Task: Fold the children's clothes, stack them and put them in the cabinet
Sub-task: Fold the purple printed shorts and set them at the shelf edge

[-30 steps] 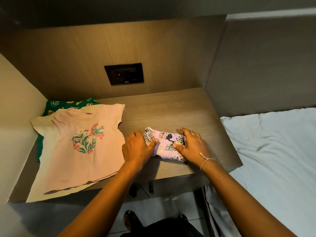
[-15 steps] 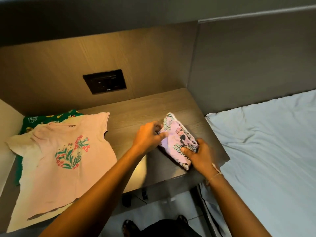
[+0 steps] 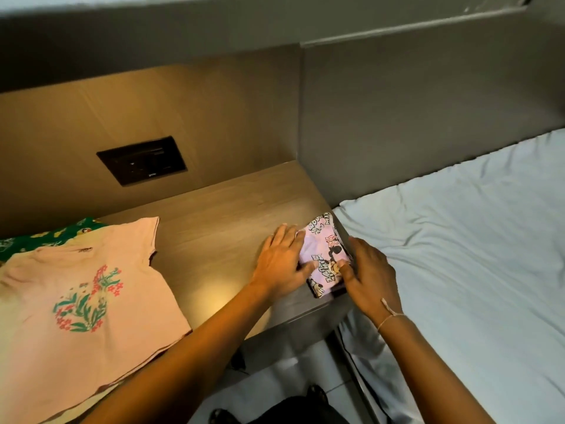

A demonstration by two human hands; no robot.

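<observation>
A small folded lilac garment (image 3: 324, 255) with cartoon-mouse print lies at the right edge of the wooden table (image 3: 220, 228). My left hand (image 3: 282, 261) presses on its left side, fingers spread and thumb on the cloth. My right hand (image 3: 368, 272) rests against its right side, thumb on top. A pink T-shirt (image 3: 79, 301) with a red and green flower print lies spread flat on the left of the table. A green printed garment (image 3: 46, 237) shows from under the shirt's far edge.
A bed with a pale sheet (image 3: 474, 255) stands right next to the table on the right. A dark socket panel (image 3: 142, 160) is set in the wooden back wall. Below the table's front edge are a pale floor and my feet (image 3: 269, 411).
Both hands carried the folded lilac garment from the table's middle to its right edge and set it down flat there. The view has turned to the right.
</observation>
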